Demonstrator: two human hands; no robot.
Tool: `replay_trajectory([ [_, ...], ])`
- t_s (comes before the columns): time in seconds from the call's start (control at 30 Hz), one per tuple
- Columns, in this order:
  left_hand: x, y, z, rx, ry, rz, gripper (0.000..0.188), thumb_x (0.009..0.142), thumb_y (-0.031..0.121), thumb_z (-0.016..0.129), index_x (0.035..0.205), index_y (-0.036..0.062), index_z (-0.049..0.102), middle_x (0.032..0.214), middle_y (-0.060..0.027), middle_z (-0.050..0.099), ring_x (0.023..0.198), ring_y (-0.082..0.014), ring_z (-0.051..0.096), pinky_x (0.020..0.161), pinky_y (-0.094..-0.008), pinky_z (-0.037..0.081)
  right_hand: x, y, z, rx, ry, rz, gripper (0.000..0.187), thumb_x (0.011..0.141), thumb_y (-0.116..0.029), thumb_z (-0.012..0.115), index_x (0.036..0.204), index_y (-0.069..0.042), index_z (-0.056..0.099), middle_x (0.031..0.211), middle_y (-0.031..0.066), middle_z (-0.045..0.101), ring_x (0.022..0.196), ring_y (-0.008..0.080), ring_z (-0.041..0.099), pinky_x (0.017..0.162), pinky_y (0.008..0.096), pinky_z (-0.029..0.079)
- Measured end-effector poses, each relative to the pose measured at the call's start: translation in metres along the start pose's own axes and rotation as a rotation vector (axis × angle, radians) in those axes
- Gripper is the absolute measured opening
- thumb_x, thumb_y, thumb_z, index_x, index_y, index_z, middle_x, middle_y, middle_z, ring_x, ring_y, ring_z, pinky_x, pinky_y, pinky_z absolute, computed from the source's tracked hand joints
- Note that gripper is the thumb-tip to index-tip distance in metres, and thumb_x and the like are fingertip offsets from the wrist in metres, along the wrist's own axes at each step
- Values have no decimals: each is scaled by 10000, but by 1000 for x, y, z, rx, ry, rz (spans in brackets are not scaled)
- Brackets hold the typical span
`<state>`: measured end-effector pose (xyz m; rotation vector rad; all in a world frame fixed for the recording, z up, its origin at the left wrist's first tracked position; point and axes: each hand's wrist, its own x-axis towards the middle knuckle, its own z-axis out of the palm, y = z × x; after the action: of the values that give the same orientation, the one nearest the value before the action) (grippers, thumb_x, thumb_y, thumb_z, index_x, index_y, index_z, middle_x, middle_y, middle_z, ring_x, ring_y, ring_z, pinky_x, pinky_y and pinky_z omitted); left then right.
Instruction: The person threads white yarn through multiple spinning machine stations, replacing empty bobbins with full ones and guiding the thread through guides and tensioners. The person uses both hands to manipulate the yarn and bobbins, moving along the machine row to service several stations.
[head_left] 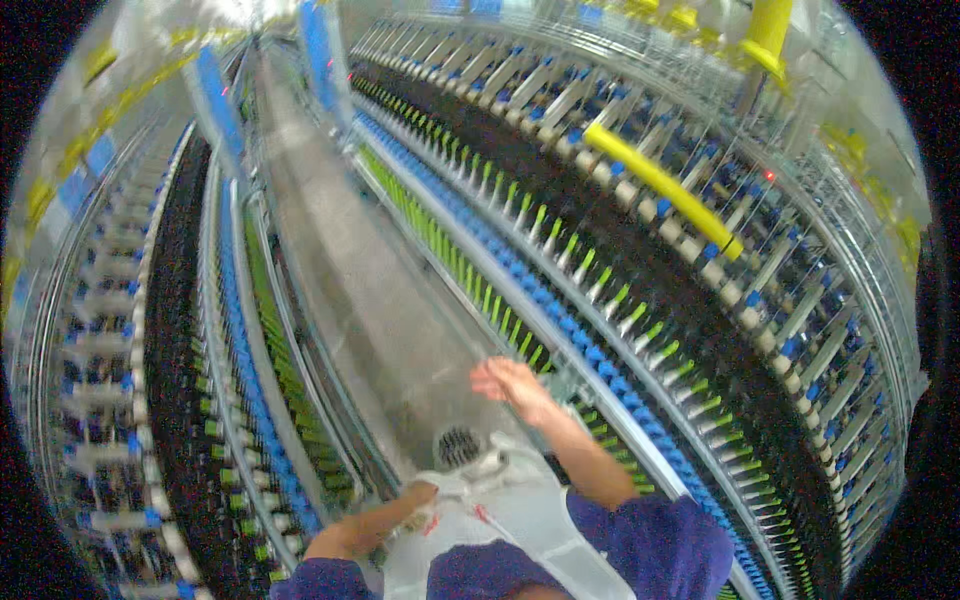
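Note:
My right hand (510,385) is held out over the walkway, slightly blurred, its fingers stretched out with nothing visible in them. It is nearest to the spinning frame (570,330) on the right, where rows of green-tipped bobbins (600,285) stand along a blue strip. My left forearm (370,525) bends in toward the white apron (500,510) at my waist. The left hand's fingers are hidden at the apron's edge. A dark, ribbed, rounded thing (460,447) shows just beyond the apron's top; its kind is unclear.
A grey walkway (350,240) runs ahead between two long machines. The left spinning frame (225,300) carries similar bobbin rows. A yellow tube (665,190) lies slantwise above the right machine. Blue upright panels (215,105) stand farther along the aisle.

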<state>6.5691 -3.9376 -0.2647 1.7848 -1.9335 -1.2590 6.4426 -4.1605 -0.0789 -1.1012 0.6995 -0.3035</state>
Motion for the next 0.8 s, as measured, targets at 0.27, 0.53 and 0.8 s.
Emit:
replay_trajectory([
  [0.27, 166, -20, -232, 228, -274, 93, 200, 818, 189, 554, 883, 30, 656, 796, -176, 646, 728, -346, 628, 674, -454, 509, 84, -29, -122, 159, 464, 6, 370, 975, -366, 490, 1070, -22, 589, 1033, 118, 667, 911, 215, 649, 729, 337, 495],
  [0.53, 386, 171, -530, 247, 429, 1072, 207, 861, 214, 557, 771, 39, 622, 765, -195, 629, 730, -360, 639, 622, -459, 495, 149, -279, -181, -428, 602, -641, 277, 950, -280, 563, 959, -13, 639, 862, 30, 655, 786, 114, 582, 713, 270, 479],
  [0.8, 529, 465, -722, 102, 505, 1593, 367, 810, 352, 654, 1053, 80, 610, 1060, -137, 648, 829, -293, 656, 723, -409, 517, 166, -545, -106, -961, 993, -1397, 460, 891, -162, 606, 1305, -12, 472, 1261, 125, 565, 1129, 239, 564, 964, 349, 431],
])
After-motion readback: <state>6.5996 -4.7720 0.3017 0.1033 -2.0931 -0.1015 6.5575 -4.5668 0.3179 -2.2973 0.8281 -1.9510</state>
